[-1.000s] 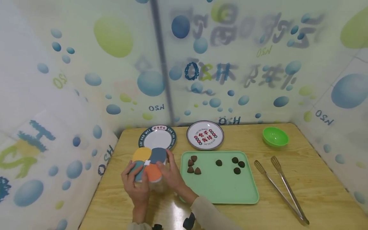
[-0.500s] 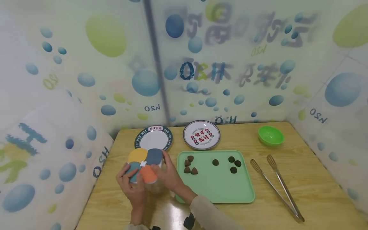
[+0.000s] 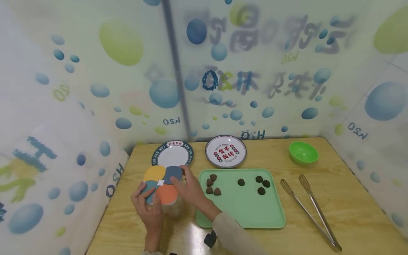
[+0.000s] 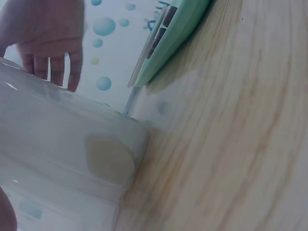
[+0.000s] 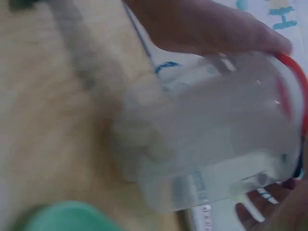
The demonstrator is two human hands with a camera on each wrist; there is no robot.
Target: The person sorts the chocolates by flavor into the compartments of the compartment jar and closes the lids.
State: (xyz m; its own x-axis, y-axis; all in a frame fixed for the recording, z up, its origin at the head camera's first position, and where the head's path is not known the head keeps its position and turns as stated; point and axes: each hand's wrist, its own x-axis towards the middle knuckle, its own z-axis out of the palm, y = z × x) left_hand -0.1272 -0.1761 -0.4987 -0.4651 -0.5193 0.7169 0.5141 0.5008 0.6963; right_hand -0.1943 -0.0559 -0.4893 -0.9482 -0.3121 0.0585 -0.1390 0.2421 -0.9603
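A clear plastic storage jar (image 3: 173, 209) stands at the table's left side under a lid (image 3: 167, 194) with yellow, navy, teal and orange sections. My left hand (image 3: 149, 211) grips the lid's left side, fingers over the teal part. From the right, my right hand (image 3: 192, 191) holds it, thumb on the navy section. Low inside the jar (image 4: 57, 130), the left wrist view shows a pale, roundish shape, too blurred to name. In the right wrist view the jar (image 5: 226, 125) has hands on both sides near its lid end.
A green tray (image 3: 239, 216) bears brown cone-shaped pieces (image 3: 217, 191) and dark round pieces (image 3: 241, 182). Metal tongs (image 3: 313, 205) lie right of it. Behind are a green-rimmed plate (image 3: 156, 156), a white plate (image 3: 226, 164) and a green bowl (image 3: 303, 153). Printed sheeting surrounds the table.
My right thumb has shifted up from near the orange section onto the navy one. The lid's colours keep about the same places. The head view sways slightly.
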